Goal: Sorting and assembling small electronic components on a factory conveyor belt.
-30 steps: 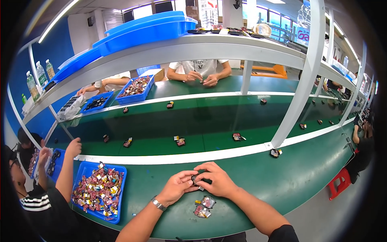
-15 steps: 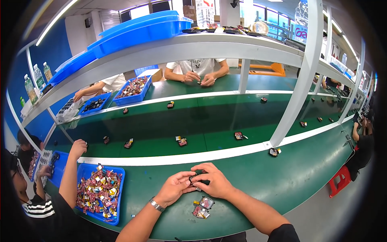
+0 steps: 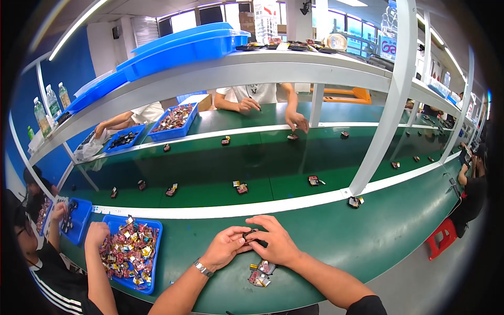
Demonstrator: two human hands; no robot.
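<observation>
- Our L hand (image 3: 223,249), lower centre of frame: fingers closed on a small dark part (image 3: 249,234).
- Our R hand (image 3: 277,242), just to its right: thumb & fingers bent round the same part, gripping it too; part's mostly hidden, so exact contact pts can't be told.
- Part sits btwn both hands, above the green worktop (image 3: 373,247).
- Just below our R hand, lower centre: a small group of loose assemblies (image 3: 259,278), red/silver/yellow bits, lying on the worktop.
- Lower L of frame: blue tray (image 3: 157,254), full of similar red, white & yellow pcs; a co-worker's hand (image 3: 97,231) is at its upper-L corner, can't tell if touching.
- Mid frame: green belt (image 3: 210,163) w/ small units (image 3: 240,187) spaced apart, beyond a white rail (image 3: 210,211).
- Upper centre: another person's hand (image 3: 297,122) reaches down at a unit by the belt's far edge.
- Lower R: red stool (image 3: 442,239).
</observation>
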